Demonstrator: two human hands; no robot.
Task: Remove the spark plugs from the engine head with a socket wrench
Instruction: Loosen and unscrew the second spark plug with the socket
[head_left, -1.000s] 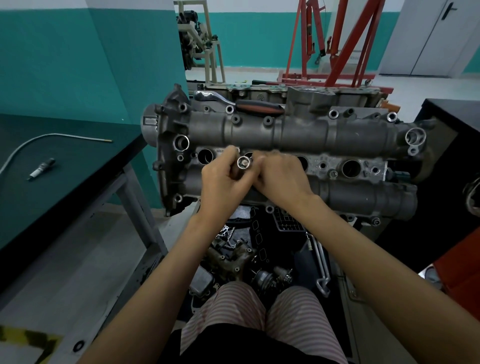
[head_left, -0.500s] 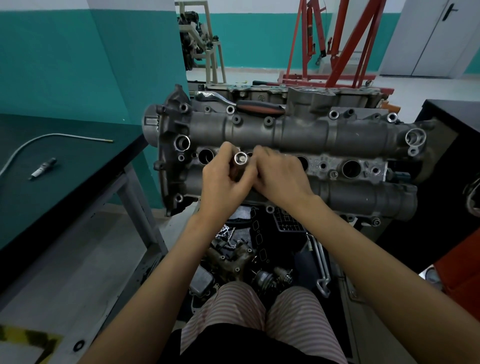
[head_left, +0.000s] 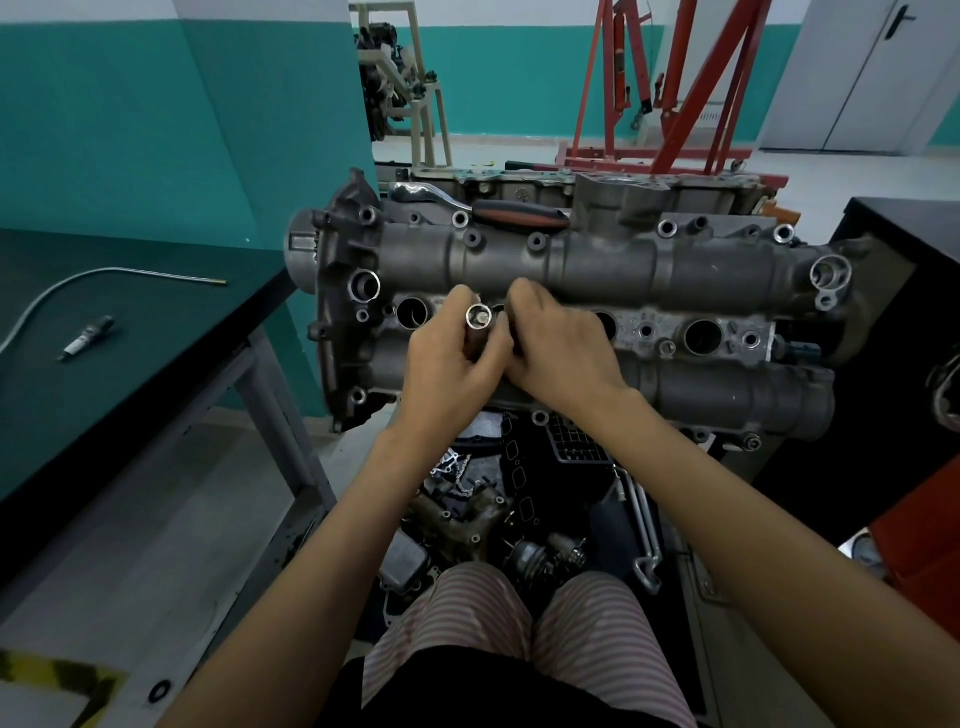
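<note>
A: Any readable text, part numbers, brands?

B: None. Engine head castings show no legible stamping. Spark plug on the left worktop is too small and blurred to read. Near-left floor has yellow-black hazard tape, stripes only, no lettering.
</note>
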